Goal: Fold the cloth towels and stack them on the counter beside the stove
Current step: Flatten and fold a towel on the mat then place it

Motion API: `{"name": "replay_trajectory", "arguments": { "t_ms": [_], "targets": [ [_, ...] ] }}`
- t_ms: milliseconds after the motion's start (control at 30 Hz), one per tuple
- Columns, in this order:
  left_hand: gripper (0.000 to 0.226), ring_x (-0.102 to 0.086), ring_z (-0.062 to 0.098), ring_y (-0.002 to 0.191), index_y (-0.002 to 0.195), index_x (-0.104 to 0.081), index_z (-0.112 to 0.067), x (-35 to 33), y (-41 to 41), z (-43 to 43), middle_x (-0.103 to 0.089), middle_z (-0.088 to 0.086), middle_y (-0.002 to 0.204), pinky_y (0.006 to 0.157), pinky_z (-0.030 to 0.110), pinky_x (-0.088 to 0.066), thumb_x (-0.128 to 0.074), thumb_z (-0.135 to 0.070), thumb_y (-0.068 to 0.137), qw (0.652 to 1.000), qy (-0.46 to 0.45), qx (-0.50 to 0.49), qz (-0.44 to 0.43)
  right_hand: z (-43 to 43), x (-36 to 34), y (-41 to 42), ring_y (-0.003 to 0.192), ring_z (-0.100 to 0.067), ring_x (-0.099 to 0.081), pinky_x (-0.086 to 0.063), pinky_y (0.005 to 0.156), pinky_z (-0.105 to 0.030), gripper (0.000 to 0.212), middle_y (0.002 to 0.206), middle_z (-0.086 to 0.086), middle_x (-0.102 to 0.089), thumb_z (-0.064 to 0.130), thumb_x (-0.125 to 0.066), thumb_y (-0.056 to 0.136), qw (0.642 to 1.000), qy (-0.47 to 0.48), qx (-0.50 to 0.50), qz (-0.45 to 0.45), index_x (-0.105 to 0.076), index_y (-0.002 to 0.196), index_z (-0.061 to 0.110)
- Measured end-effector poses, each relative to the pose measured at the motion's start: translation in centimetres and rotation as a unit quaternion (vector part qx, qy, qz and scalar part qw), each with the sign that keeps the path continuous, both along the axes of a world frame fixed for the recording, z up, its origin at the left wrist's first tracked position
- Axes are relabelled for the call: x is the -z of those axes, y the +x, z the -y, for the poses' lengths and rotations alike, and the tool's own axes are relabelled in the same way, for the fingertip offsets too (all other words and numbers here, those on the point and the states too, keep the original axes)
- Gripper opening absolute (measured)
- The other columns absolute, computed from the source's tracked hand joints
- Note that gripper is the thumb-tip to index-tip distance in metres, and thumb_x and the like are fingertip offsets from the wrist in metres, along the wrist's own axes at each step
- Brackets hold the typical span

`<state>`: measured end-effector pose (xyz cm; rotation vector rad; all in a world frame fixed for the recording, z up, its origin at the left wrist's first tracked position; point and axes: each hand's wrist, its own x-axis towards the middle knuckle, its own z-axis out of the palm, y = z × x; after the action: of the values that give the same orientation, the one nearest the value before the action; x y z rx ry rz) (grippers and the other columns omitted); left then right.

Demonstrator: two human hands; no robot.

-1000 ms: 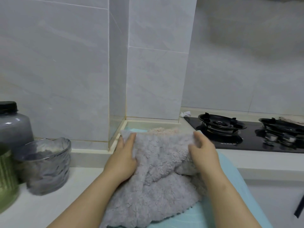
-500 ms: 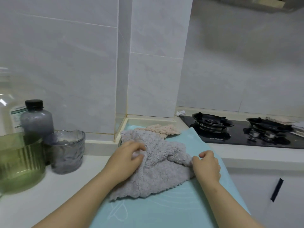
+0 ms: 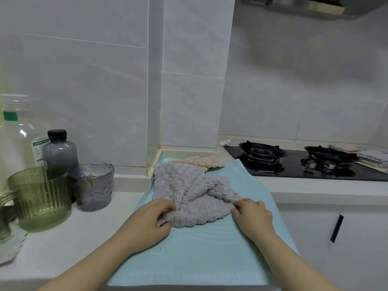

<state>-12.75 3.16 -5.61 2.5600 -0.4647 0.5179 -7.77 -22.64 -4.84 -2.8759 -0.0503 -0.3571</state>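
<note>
Grey, nubbly fleece is bunched under both my hands: the grey towel [image 3: 189, 192] lies crumpled on the teal mat [image 3: 199, 259], on the counter [image 3: 63, 240] just left of the gas stove [image 3: 294, 172]. My left hand [image 3: 151, 221] curls its fingers round the towel's near left edge and pinches a fold of it. My right hand [image 3: 252, 217] pinches the near right side, where a thick ridge of cloth rises and runs back toward the middle. Both grips are closed on the towel; neither hand is free.

The step, as I judge it, is getting this towel flat before any fold. To do that well I should draw the two pinched points apart and toward me so the ridge pulls out, then find true corners rather than handfuls. A fold started on a bunched edge would likely come out lopsided. The pile is deep and soft, so it will probably cling to itself and hide the hem. The scalloped border showing at the far left edge is my best guide to squareness. The mat looks smooth and slightly rubbery, which should hold the cloth while I smooth it.

A peach towel [image 3: 199, 161] of the same bobbled weave pokes out behind the grey one, touching it, unfolded. At the stove's far right a few flat cloths [image 3: 369, 157] lie piled; whether they are towels I cannot tell.
</note>
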Motion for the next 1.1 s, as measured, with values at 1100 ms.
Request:
{"name": "replay_trajectory", "arguments": {
  "t_ms": [1100],
  "targets": [
    [0.016,-0.054,0.018,0.086,0.106,-0.048,-0.024,-5.5,-8.0,-1.8,-0.064,0.000,0.105,0.073,0.031,-0.043,-0.037,-0.031,0.098,0.958,0.278,-0.061,-0.017,3.5,-4.5,-11.1,0.085,-0.026,-0.046,-0.027,0.054,-0.028,0.029,0.077,-0.002,-0.049,0.001,-0.040,0.085,0.975,-0.184,-0.112,0.050,-0.060,0.097,0.018]
  ]
}}
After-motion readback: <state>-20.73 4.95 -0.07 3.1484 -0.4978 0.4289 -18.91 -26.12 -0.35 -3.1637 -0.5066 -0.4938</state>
